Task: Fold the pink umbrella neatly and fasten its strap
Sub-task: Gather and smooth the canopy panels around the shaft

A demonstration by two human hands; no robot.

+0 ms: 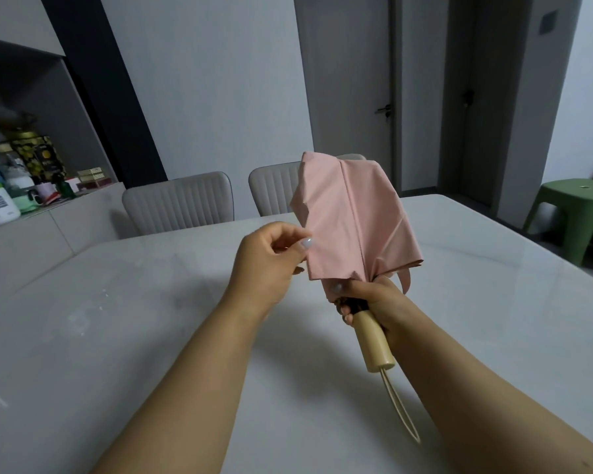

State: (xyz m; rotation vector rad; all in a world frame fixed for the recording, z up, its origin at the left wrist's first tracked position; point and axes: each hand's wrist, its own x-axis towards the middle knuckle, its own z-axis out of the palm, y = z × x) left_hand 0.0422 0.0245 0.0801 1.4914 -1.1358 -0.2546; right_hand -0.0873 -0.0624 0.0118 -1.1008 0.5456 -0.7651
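Note:
The pink umbrella [350,217] is collapsed and held upright above the table, its canopy loose in broad flaps. Its cream wooden handle [374,340] points down toward me, with a cream wrist loop [403,410] hanging below. My right hand [374,301] grips the top of the handle just under the canopy, thumb against the fabric. My left hand [271,258] pinches the left edge of a canopy flap between thumb and fingers. A narrow pink strap [405,280] hangs at the canopy's lower right, unfastened.
A pale marble-look table [134,336] spreads under my arms. Two beige chairs [178,203] stand at its far side. A sideboard with jars and boxes [21,186] is at the left, a green stool [575,206] at the right.

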